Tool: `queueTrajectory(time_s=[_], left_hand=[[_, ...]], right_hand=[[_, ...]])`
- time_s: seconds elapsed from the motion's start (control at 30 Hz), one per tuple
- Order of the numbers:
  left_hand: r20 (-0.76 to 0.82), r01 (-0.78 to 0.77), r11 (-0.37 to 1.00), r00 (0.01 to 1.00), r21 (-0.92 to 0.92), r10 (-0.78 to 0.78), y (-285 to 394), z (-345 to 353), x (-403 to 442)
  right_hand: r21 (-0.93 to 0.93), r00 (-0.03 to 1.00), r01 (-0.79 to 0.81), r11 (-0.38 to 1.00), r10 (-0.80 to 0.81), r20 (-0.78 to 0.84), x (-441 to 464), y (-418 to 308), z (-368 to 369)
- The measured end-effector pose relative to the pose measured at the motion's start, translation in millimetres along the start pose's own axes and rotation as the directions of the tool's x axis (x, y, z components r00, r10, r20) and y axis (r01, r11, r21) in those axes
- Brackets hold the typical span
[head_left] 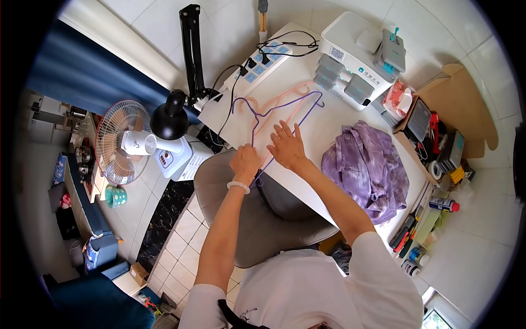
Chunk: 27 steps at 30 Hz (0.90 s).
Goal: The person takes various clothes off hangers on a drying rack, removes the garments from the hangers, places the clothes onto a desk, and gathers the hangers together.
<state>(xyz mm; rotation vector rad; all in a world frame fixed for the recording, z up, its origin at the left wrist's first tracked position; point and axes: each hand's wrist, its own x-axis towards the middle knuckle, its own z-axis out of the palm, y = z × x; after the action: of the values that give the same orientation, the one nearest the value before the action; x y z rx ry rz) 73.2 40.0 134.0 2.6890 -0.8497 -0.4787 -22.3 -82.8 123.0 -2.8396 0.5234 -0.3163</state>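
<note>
A thin purple clothes hanger [290, 103] lies at an angle over the white table, its lower end reaching past the front edge. My left hand [245, 163], with a beaded bracelet at the wrist, is closed around the hanger's near left part. My right hand [286, 147] rests over the hanger's right bar, fingers spread and palm down; whether it presses on the bar is hard to make out. Beneath the purple hanger are pink hangers [298, 86], partly covered. A crumpled purple patterned cloth [366, 170] sits on the table to the right of my right hand.
A grey chair [219, 183] stands against the table's front edge. Behind the hangers are a power strip [260, 64] with cables and a white machine [350, 55]. A black lamp [170, 118] and a fan [125, 142] are at left, a cardboard box [466, 109] at right.
</note>
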Motion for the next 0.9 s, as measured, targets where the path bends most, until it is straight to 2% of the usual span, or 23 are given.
queueTrajectory(time_s=[0.07, 0.13, 0.23, 0.47, 0.6, 0.67, 0.8, 0.9], left_hand=[[0.025, -0.028, 1.0, 0.999, -0.007, 0.028, -4.7, 2.5, 2.2], [0.031, -0.017, 1.0, 0.999, -0.005, 0.017, -7.7, 2.8, 4.9], [0.042, -0.028, 1.0, 0.999, 0.007, 0.027, -8.1, 1.6, 4.3], [0.095, -0.102, 0.994, 0.99, -0.045, 0.106, -21.9, 0.9, -18.9], [0.085, -0.106, 0.988, 0.99, -0.11, 0.115, -26.5, 2.0, -29.4], [0.071, -0.141, 0.983, 0.986, -0.122, 0.15, -29.7, 6.0, -29.8], [0.062, -0.112, 0.983, 0.991, -0.145, 0.122, -31.6, 15.3, -30.7], [-0.004, -0.144, 0.97, 0.989, -0.198, 0.146, -35.2, 24.4, -31.2]], right_hand=[[0.004, 0.999, 0.025, 1.0, -0.025, 0.029, 2.5, -1.5, -0.4], [-0.029, 0.976, 0.024, 0.999, -0.018, 0.215, 1.0, -2.4, -3.3], [-0.024, 0.962, 0.074, 0.997, -0.065, 0.267, -12.1, -11.0, -4.8], [0.027, 0.942, 0.218, 0.976, -0.217, 0.256, -47.5, -26.1, -10.4], [-0.023, 0.931, 0.252, 0.967, -0.236, 0.278, -52.7, -26.2, -9.1], [-0.049, 0.936, 0.279, 0.959, -0.259, 0.24, -51.1, -22.5, -2.9], [-0.016, 0.938, 0.258, 0.966, -0.246, 0.245, -52.7, -20.1, 4.1], [-0.079, 0.944, 0.262, 0.962, -0.239, 0.226, -59.6, -23.1, 6.8]])
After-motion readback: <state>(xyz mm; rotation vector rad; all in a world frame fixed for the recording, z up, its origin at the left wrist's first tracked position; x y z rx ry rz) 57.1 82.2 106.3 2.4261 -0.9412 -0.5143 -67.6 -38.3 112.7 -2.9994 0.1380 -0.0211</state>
